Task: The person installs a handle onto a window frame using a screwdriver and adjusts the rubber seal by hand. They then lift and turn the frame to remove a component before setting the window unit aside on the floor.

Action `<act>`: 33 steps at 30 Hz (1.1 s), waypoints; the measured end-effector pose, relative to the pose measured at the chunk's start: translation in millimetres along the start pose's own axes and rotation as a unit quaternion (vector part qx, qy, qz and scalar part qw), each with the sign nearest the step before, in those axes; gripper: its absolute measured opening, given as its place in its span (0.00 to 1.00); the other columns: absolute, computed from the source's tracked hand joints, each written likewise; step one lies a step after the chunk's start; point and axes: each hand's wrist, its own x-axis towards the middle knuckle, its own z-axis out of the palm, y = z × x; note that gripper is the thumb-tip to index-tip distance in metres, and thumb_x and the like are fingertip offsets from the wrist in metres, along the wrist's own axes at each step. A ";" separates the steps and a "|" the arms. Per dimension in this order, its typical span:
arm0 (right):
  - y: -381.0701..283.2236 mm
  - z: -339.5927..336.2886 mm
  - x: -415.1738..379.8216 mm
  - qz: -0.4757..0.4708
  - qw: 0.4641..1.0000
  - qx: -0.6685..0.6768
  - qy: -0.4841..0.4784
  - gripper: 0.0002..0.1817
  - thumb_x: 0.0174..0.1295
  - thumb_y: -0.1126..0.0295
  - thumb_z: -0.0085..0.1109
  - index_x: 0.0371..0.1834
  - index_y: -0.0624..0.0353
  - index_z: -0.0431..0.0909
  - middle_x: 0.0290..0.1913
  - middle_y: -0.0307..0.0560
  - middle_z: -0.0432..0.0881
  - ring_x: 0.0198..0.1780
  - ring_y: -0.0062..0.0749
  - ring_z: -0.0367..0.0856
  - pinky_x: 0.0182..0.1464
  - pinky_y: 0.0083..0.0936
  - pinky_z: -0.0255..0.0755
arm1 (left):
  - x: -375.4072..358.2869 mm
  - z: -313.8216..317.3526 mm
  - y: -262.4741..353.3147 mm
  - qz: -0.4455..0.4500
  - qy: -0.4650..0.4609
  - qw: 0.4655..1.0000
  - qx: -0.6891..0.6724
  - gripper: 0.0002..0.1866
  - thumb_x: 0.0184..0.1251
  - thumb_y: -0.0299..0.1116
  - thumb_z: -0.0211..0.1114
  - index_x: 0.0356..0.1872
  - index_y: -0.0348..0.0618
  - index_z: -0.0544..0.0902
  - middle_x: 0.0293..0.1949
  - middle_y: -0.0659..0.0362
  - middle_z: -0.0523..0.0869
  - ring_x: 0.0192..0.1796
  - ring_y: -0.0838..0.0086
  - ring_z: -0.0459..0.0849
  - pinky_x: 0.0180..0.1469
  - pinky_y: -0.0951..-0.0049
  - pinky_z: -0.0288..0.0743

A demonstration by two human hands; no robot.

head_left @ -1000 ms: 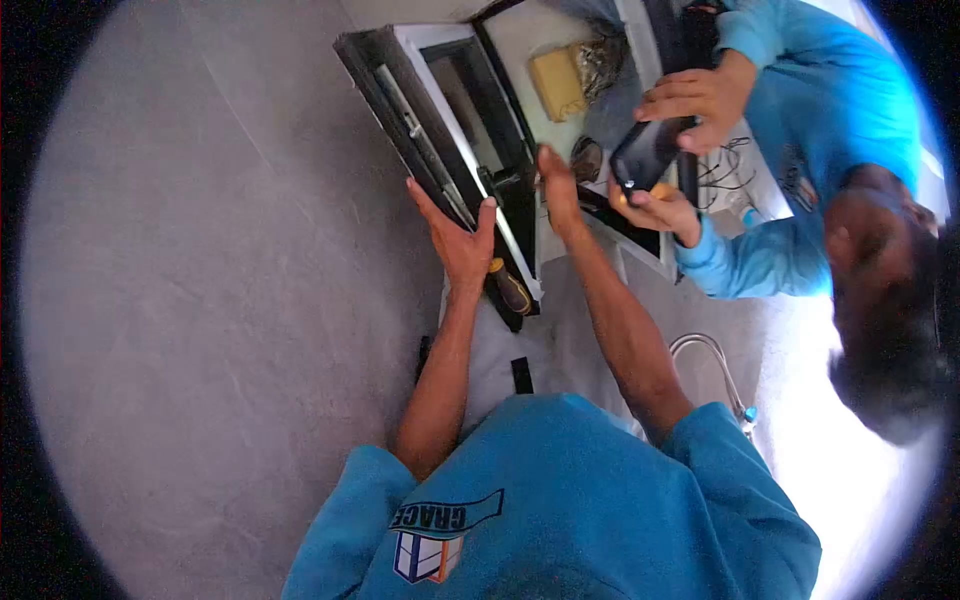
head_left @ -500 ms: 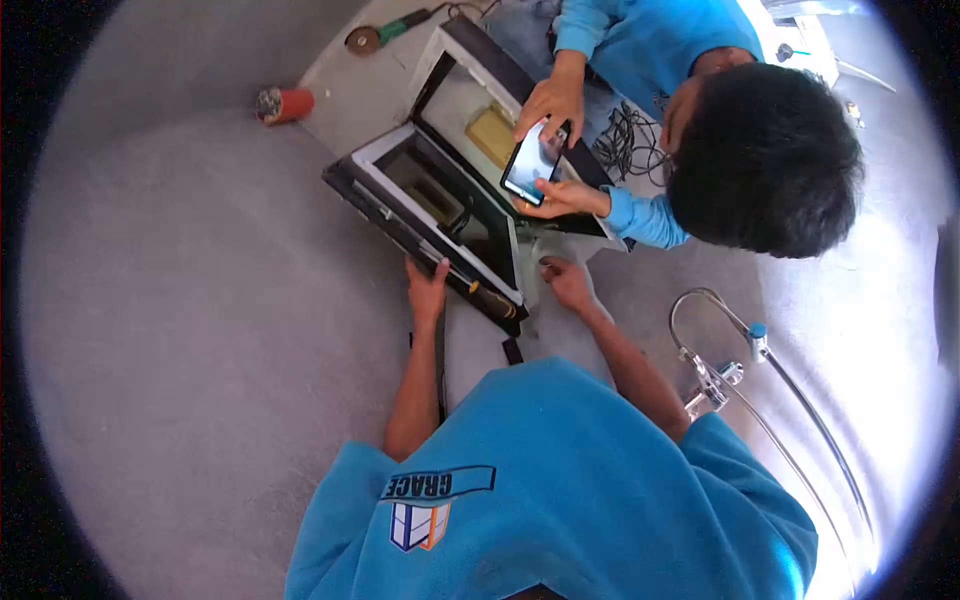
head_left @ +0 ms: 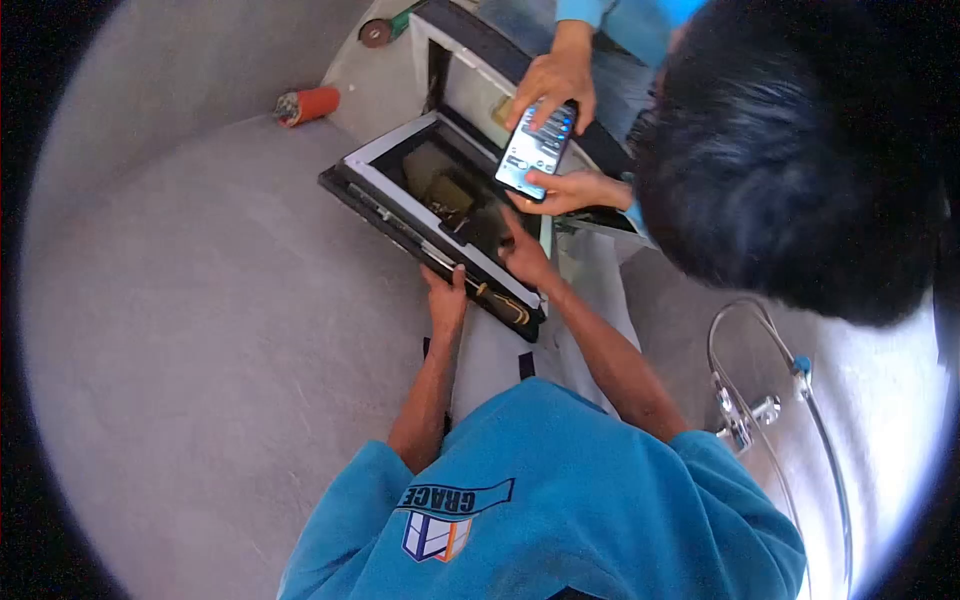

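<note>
A black hinged case (head_left: 362,153) with a white inner border stands open, its near panel (head_left: 400,165) dark and glossy inside. My left hand (head_left: 445,292) grips the panel's near edge, thumb on top and fingers underneath. Over the right part of that panel, my right hand (head_left: 527,262) points with its index finger stretched out, holding nothing. Just beyond the fingertip, a co-worker's hands (head_left: 560,85) hold a smartphone (head_left: 535,150) with a lit screen above the case.
The co-worker's head (head_left: 790,150) leans in from the upper right. A red cylinder (head_left: 315,104) lies by the wall, near an angle grinder (head_left: 378,33). At the right are a chrome mixer tap (head_left: 738,415) and its flexible hose (head_left: 828,470).
My right hand has moved up from beside the case to over its panel, index finger extended. The co-worker's head has come closer, and the phone screen shows something different.
</note>
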 end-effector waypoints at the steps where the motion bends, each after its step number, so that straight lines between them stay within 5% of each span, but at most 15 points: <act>1: -4.1 4.1 17.6 -0.030 0.999 0.044 0.013 0.39 0.55 0.71 0.57 0.71 0.43 0.51 0.57 0.62 0.71 0.55 0.53 0.73 0.56 0.37 0.67 | -4.4 -2.1 5.7 -0.010 0.015 1.000 0.002 0.44 0.63 0.45 0.59 0.69 0.33 0.43 0.53 0.34 0.74 0.55 0.43 0.75 0.54 0.60 0.68; 4: -0.6 7.3 65.0 -0.145 0.986 -0.078 -0.041 0.34 0.52 0.60 0.64 0.65 0.45 0.64 0.62 0.60 0.66 0.62 0.50 0.67 0.62 0.37 0.62 | -5.2 -5.4 10.0 0.042 0.000 0.994 -0.098 0.43 0.63 0.45 0.58 0.69 0.33 0.44 0.50 0.34 0.77 0.52 0.49 0.78 0.53 0.63 0.70; 5: 3.6 4.8 76.0 -0.182 0.964 -0.193 -0.016 0.36 0.50 0.51 0.65 0.64 0.45 0.67 0.64 0.59 0.64 0.63 0.51 0.65 0.64 0.40 0.58 | -3.4 -5.4 7.3 -0.013 -0.014 0.997 -0.075 0.43 0.63 0.42 0.59 0.69 0.36 0.42 0.53 0.36 0.75 0.54 0.51 0.77 0.55 0.65 0.69; 8: -17.5 -19.1 82.8 -0.146 0.953 -0.237 -0.121 0.37 0.49 0.39 0.60 0.61 0.44 0.70 0.68 0.53 0.60 0.66 0.53 0.61 0.66 0.43 0.56 | 8.6 4.8 -13.1 0.047 -0.039 0.979 -0.195 0.45 0.60 0.39 0.63 0.68 0.35 0.42 0.55 0.40 0.73 0.55 0.55 0.75 0.58 0.67 0.67; 10: -14.0 -16.2 83.0 -0.235 0.936 -0.250 -0.082 0.34 0.53 0.42 0.58 0.58 0.50 0.71 0.67 0.55 0.61 0.67 0.51 0.60 0.66 0.42 0.56 | 8.2 -0.7 -0.2 0.031 -0.111 0.958 -0.263 0.45 0.56 0.37 0.68 0.66 0.36 0.45 0.57 0.46 0.71 0.57 0.60 0.72 0.60 0.68 0.65; 14: -3.2 -3.4 97.2 -0.376 0.907 -0.188 -0.039 0.25 0.55 0.53 0.62 0.46 0.62 0.72 0.56 0.55 0.74 0.62 0.52 0.67 0.61 0.41 0.63 | 24.5 18.1 -40.1 0.070 -0.114 0.947 -0.292 0.43 0.56 0.34 0.69 0.64 0.37 0.47 0.57 0.50 0.67 0.57 0.67 0.69 0.60 0.69 0.64; 17: -1.6 -1.7 97.5 -0.292 0.932 -0.191 -0.101 0.23 0.55 0.55 0.62 0.42 0.65 0.72 0.49 0.63 0.76 0.54 0.52 0.74 0.52 0.39 0.70 | 17.9 4.8 -22.4 0.015 -0.140 0.948 -0.285 0.43 0.55 0.28 0.68 0.65 0.42 0.48 0.55 0.55 0.70 0.57 0.68 0.70 0.60 0.68 0.64; 21: -22.3 -0.6 63.7 -0.276 0.928 -0.249 -0.042 0.22 0.57 0.53 0.58 0.36 0.66 0.75 0.38 0.63 0.80 0.45 0.54 0.79 0.44 0.40 0.73 | 21.2 8.2 -27.0 0.033 -0.144 0.944 -0.296 0.41 0.55 0.29 0.68 0.64 0.42 0.49 0.53 0.55 0.71 0.56 0.69 0.71 0.59 0.69 0.66; 23: -33.1 10.8 37.4 -0.070 0.962 -0.262 -0.027 0.25 0.60 0.47 0.52 0.29 0.63 0.78 0.28 0.59 0.81 0.34 0.55 0.81 0.35 0.44 0.75 | 18.7 11.1 -27.6 0.018 -0.129 0.950 -0.285 0.41 0.53 0.28 0.68 0.62 0.36 0.50 0.54 0.49 0.70 0.56 0.66 0.71 0.59 0.69 0.65; 24: -39.5 17.0 24.7 -0.059 0.959 -0.272 0.046 0.28 0.63 0.44 0.46 0.25 0.61 0.78 0.23 0.58 0.81 0.27 0.56 0.81 0.29 0.46 0.75 | 19.4 15.3 -30.9 0.021 -0.131 0.949 -0.287 0.41 0.53 0.28 0.68 0.62 0.36 0.50 0.54 0.49 0.70 0.56 0.66 0.71 0.59 0.69 0.65; 29: -20.4 29.1 23.5 -0.046 0.943 -0.328 0.024 0.22 0.64 0.46 0.45 0.38 0.53 0.78 0.32 0.54 0.83 0.28 0.54 0.81 0.30 0.45 0.76 | 19.7 19.2 -36.6 0.058 -0.104 0.951 -0.285 0.41 0.51 0.27 0.69 0.61 0.35 0.51 0.53 0.48 0.71 0.55 0.65 0.72 0.58 0.68 0.66; 31: -20.0 23.6 23.3 -0.029 0.968 -0.250 0.001 0.30 0.62 0.40 0.41 0.37 0.58 0.79 0.29 0.60 0.81 0.36 0.56 0.81 0.42 0.46 0.74 | 15.0 14.1 -23.4 0.050 -0.096 0.951 -0.290 0.42 0.50 0.30 0.69 0.62 0.35 0.51 0.54 0.45 0.71 0.55 0.63 0.73 0.59 0.68 0.65; 33: -11.9 10.2 13.7 -0.025 0.984 -0.169 0.056 0.28 0.62 0.42 0.44 0.40 0.59 0.78 0.33 0.60 0.81 0.39 0.55 0.81 0.42 0.45 0.74 | 14.8 18.3 -28.2 -0.006 -0.077 0.970 -0.231 0.43 0.50 0.33 0.70 0.63 0.34 0.51 0.55 0.42 0.71 0.56 0.60 0.73 0.59 0.67 0.65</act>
